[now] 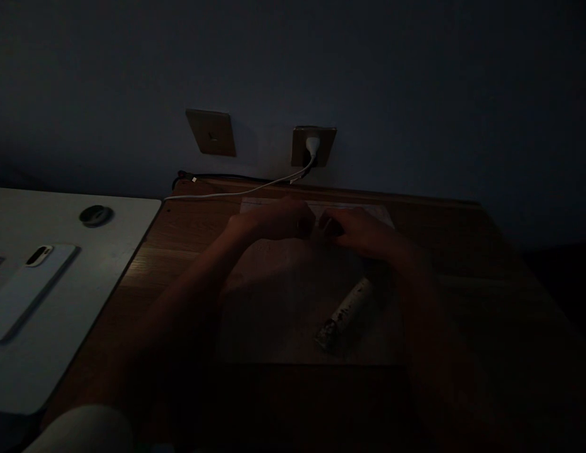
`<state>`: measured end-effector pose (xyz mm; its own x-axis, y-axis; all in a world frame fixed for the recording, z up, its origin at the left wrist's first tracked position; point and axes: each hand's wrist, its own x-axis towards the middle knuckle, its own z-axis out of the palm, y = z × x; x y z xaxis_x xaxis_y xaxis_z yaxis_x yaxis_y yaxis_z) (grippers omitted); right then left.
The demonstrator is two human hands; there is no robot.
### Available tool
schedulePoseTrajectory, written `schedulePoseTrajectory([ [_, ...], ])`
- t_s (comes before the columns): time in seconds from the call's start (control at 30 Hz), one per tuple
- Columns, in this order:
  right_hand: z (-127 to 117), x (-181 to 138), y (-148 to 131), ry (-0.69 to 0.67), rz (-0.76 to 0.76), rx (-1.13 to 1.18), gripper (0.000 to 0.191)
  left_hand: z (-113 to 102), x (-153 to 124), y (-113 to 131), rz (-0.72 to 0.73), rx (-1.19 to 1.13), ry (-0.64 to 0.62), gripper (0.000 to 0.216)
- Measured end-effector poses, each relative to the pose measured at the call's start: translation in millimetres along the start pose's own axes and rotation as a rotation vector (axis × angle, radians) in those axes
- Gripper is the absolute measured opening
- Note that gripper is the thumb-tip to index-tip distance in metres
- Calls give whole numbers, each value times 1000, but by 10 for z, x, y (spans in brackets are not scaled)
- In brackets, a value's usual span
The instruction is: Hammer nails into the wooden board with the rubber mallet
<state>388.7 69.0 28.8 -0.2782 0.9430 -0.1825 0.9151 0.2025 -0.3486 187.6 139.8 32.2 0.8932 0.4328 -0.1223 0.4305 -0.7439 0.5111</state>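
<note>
The scene is very dark. My left hand [289,218] and my right hand [352,228] meet nearly fingertip to fingertip above the far part of a pale sheet [274,314] lying on a wooden table. Both hands have curled, pinched fingers. Whatever is between them is too dark and small to name. On the sheet, below my right hand, lies a whitish cylinder [353,303] with dark specks, slanted, with a dark, ragged-looking near end.
A white surface [99,270] at the left bears a white phone [33,283] and a small dark round object [95,215]. Behind the wooden table [179,233], a white cable [255,190] runs to a plug [313,146] in a wall socket. Another wall plate [211,133] is left of it.
</note>
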Motion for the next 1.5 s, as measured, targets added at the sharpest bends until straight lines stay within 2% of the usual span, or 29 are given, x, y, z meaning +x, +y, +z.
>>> schedulePoseTrajectory([
  [0.2, -9, -27, -6, -22, -21, 27, 34, 105, 59, 21, 85, -54, -10, 23],
  [0.43, -18, -31, -69, -39, 22, 26, 36, 148, 90, 2, 56, -56, -25, 20],
  [0.63, -16, -44, -54, -32, 7, 43, 40, 213, 119, -42, 89, -55, -1, 23],
  [1.13, -24, -60, -42, 16, -36, 116, 54, 161, 92, -29, 71, 35, 30, 26],
  [1.3, 3, -26, -11, 21, -78, 128, 53, 128, 79, 2, 78, 64, 33, 25],
  [1.5, 36, -9, 17, 22, -89, 211, 59, 93, 61, 36, -6, 84, 3, 22],
])
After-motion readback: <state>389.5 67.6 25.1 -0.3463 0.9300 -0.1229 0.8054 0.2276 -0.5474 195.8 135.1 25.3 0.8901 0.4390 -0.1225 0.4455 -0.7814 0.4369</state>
